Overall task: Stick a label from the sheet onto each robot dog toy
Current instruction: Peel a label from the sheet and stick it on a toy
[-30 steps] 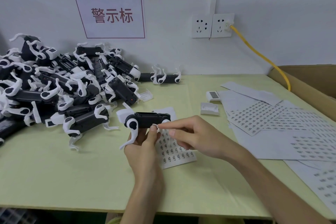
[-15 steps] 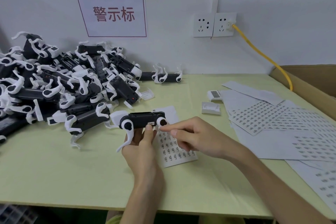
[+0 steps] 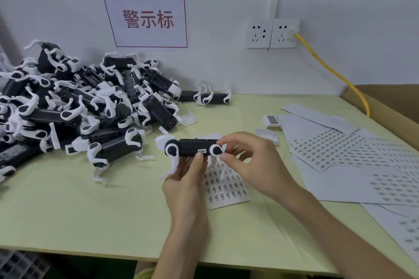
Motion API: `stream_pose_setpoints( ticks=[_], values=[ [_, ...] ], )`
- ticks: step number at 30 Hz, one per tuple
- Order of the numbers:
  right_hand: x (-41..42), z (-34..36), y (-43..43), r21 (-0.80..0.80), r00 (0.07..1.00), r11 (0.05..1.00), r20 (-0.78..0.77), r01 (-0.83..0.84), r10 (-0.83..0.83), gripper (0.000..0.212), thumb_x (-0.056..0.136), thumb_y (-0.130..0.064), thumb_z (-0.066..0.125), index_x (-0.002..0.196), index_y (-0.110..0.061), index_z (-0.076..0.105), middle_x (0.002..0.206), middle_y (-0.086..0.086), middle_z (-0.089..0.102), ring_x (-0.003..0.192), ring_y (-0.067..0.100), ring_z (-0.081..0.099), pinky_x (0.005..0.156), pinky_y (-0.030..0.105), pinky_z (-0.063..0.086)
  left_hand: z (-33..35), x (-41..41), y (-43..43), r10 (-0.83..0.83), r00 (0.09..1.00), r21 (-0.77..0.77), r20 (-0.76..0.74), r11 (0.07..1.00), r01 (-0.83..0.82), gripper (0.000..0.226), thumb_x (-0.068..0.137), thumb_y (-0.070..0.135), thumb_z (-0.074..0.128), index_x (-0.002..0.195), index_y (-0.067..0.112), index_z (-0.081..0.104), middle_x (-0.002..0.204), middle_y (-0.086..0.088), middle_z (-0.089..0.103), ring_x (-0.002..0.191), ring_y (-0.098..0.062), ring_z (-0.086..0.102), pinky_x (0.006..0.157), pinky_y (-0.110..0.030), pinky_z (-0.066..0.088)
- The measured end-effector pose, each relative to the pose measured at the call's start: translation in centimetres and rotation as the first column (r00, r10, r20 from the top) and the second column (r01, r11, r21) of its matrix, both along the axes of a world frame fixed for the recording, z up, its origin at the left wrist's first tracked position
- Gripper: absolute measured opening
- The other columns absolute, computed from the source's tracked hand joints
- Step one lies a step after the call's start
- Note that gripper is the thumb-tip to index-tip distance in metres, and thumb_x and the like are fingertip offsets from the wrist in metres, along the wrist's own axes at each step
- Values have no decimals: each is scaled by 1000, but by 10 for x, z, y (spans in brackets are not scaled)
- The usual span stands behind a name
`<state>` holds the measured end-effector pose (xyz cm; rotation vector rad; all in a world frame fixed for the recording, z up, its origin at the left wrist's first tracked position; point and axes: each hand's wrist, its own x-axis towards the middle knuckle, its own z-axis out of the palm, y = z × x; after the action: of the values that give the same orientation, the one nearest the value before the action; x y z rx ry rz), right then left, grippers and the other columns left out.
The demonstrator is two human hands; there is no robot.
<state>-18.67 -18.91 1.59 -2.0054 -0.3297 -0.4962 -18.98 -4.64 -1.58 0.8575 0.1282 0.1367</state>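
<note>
A black robot dog toy (image 3: 190, 147) with white legs is held above the table by both hands. My left hand (image 3: 186, 179) grips it from below, thumb on its side. My right hand (image 3: 251, 161) holds its right end, fingers curled round the rear hip joint. A small white label (image 3: 202, 151) sits on the toy's black side. Under the hands lies a label sheet (image 3: 224, 188) with rows of small labels. A big pile of robot dog toys (image 3: 74, 102) fills the table's left side.
More label sheets (image 3: 340, 152) are spread over the right of the table. One toy (image 3: 210, 97) lies alone by the wall. Two small white parts (image 3: 271, 120) lie near the sheets. A cardboard box (image 3: 390, 106) and a yellow cable (image 3: 335, 75) are at the right.
The label went from my right fingertips onto the toy's side. My right hand has moved from pressing it to gripping the toy's right end. The toy has lifted slightly.
</note>
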Motion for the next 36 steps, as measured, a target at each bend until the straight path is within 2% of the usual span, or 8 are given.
stream_pose_setpoints(
  ticks=[5, 8, 11, 15, 19, 23, 36],
  values=[
    [1, 0, 1, 11, 1000, 1000, 10, -15, 15, 24, 86, -8, 78, 101, -27, 76, 85, -10, 68, 75, 13, 69, 70, 30, 56, -1, 2, -1, -5, 1000, -4, -5, 1000, 5, 12, 94, 9, 71, 104, 6, 77, 101, -10, 79, 91, -18, 75, 71, -19, 58],
    [1, -1, 1, 13, 999, 1000, 40, -1, 1, 28, 87, -8, 76, 105, -29, 74, 89, -12, 65, 78, 13, 67, 68, 28, 54, -2, 2, -2, -9, 1000, -11, 10, 1000, 9, 17, 97, 10, 68, 111, 3, 76, 104, -8, 79, 96, -16, 75, 77, -19, 58],
    [1, -2, 0, -74, 992, 997, 122, 16, -7, 32, 89, -11, 72, 112, -32, 73, 100, -14, 61, 90, 14, 65, 68, 21, 50, -4, 1, -2, -9, 999, 32, 49, 999, 7, 14, 96, 8, 68, 105, 7, 79, 104, -8, 80, 96, -16, 76, 77, -18, 57],
    [2, -6, 3, -156, 977, 987, 211, 46, -12, 24, 88, -18, 72, 108, -29, 76, 106, -13, 58, 102, 12, 62, 75, 12, 42, -6, 1, -2, -13, 996, 128, 93, 992, 1, 14, 92, 7, 72, 104, 6, 80, 106, -15, 78, 98, -23, 76, 83, -24, 57],
    [3, -8, 4, -175, 972, 981, 231, 82, -40, 19, 86, -18, 76, 103, -27, 76, 105, -13, 58, 101, 10, 62, 77, 9, 40, -7, 1, -2, -13, 997, 147, 74, 989, 2, 13, 91, 9, 74, 103, 7, 80, 105, -16, 78, 100, -29, 76, 83, -29, 59],
    [4, -9, 4, -162, 969, 981, 239, 105, -65, 18, 85, -17, 78, 99, -28, 76, 104, -14, 59, 101, 8, 62, 76, 9, 40, -9, 1, -2, -24, 998, 181, 55, 983, 13, 16, 90, 13, 75, 105, 9, 80, 106, -16, 78, 107, -37, 73, 97, -48, 56],
    [1, -7, 5, -165, 964, 977, 250, 132, -88, 14, 86, -17, 78, 93, -30, 77, 101, -15, 60, 93, 11, 64, 72, 11, 41, -7, 0, -2, 0, 999, 198, 48, 980, -9, 13, 90, 10, 75, 102, 7, 80, 105, -18, 78, 108, -41, 71, 100, -50, 55]
  ],
)
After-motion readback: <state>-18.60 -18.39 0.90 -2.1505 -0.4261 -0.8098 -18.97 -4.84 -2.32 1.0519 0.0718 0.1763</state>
